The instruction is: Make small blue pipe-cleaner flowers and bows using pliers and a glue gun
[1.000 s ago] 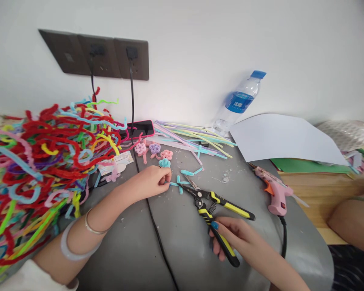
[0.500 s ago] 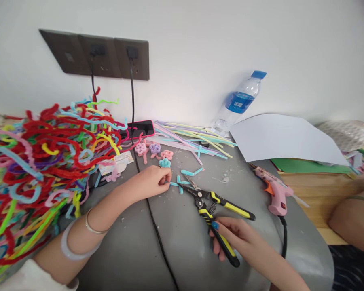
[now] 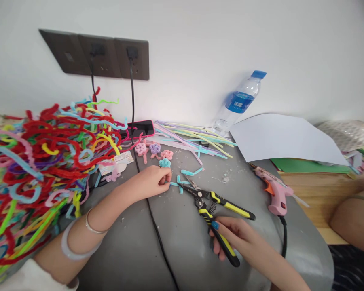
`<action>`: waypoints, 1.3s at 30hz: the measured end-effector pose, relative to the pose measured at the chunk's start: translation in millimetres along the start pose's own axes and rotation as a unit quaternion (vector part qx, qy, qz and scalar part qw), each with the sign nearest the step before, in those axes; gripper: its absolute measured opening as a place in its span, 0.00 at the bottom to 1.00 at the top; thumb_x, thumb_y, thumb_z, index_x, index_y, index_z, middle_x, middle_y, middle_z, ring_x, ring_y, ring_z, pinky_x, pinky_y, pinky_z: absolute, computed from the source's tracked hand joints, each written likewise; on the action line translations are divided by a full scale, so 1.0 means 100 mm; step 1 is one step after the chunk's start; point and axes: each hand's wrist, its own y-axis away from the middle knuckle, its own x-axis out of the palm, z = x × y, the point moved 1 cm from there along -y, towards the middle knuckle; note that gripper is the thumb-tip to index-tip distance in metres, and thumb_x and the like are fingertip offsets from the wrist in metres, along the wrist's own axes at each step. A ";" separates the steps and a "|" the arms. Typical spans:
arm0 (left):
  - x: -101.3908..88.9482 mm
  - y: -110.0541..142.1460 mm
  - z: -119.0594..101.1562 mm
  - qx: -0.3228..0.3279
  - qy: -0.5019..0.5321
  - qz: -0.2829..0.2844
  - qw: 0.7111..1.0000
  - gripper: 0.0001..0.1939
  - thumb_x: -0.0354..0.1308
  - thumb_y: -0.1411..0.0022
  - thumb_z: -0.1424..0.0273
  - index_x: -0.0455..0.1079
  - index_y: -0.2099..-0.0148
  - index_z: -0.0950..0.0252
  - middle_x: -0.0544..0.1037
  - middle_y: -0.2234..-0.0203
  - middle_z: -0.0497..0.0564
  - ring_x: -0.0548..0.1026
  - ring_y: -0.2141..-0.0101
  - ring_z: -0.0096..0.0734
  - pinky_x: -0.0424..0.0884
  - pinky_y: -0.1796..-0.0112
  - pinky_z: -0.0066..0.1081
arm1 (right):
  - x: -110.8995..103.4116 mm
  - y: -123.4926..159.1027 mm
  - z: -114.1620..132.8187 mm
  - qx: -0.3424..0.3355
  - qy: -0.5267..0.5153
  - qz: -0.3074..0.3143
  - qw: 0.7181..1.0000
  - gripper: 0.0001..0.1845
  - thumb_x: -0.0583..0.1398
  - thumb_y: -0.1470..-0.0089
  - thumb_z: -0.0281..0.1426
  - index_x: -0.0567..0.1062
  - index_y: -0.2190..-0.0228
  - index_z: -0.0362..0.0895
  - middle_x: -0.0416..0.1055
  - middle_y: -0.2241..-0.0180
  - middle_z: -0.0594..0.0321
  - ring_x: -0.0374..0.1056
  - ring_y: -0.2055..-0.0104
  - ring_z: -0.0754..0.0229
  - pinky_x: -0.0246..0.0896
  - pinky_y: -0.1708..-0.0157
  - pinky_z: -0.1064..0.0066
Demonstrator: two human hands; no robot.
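Note:
Between closed fingertips, my left hand (image 3: pixel 155 180) pinches one end of a blue pipe cleaner piece (image 3: pixel 180 184) that is bent into a cross-like shape. My right hand (image 3: pixel 229 238) is wrapped around one yellow-and-black handle of the wire-cutting pliers (image 3: pixel 209 206). The plier jaws are parted, with their tips at the blue piece. Just behind lies another short blue pipe cleaner (image 3: pixel 187 172). Near my left hand sit small pipe cleaner flowers: a blue one (image 3: pixel 164 163), a salmon one (image 3: pixel 166 154), a purple one (image 3: pixel 155 149) and a pink one (image 3: pixel 141 148).
A tangled pile of colourful pipe cleaners (image 3: pixel 63 133) fills the left. Behind are a phone (image 3: pixel 142 128), straight pipe cleaners (image 3: pixel 194 139) and a tilted water bottle (image 3: pixel 241 101). A pink glue gun (image 3: pixel 274 192) and white paper (image 3: pixel 288 139) lie right. A black cable (image 3: pixel 157 230) crosses the table.

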 end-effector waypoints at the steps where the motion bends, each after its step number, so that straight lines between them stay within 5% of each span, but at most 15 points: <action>1: 0.00 0.00 0.00 0.001 0.001 0.000 1.000 0.03 0.52 0.44 0.74 0.62 0.70 0.62 0.67 0.80 0.42 0.65 0.77 0.26 0.56 0.74 0.26 | 0.00 0.00 0.00 0.001 0.001 -0.001 1.000 0.27 0.53 0.42 0.55 0.68 0.73 0.43 0.76 0.75 0.60 0.71 0.76 0.60 0.59 0.76 0.72; 39: 0.00 0.00 0.00 0.002 0.004 0.003 1.000 0.03 0.52 0.44 0.73 0.62 0.69 0.62 0.67 0.79 0.43 0.65 0.77 0.26 0.57 0.75 0.26 | 0.00 0.01 0.02 -0.005 -0.006 0.000 1.000 0.26 0.53 0.42 0.54 0.68 0.73 0.43 0.75 0.76 0.60 0.70 0.76 0.60 0.58 0.75 0.72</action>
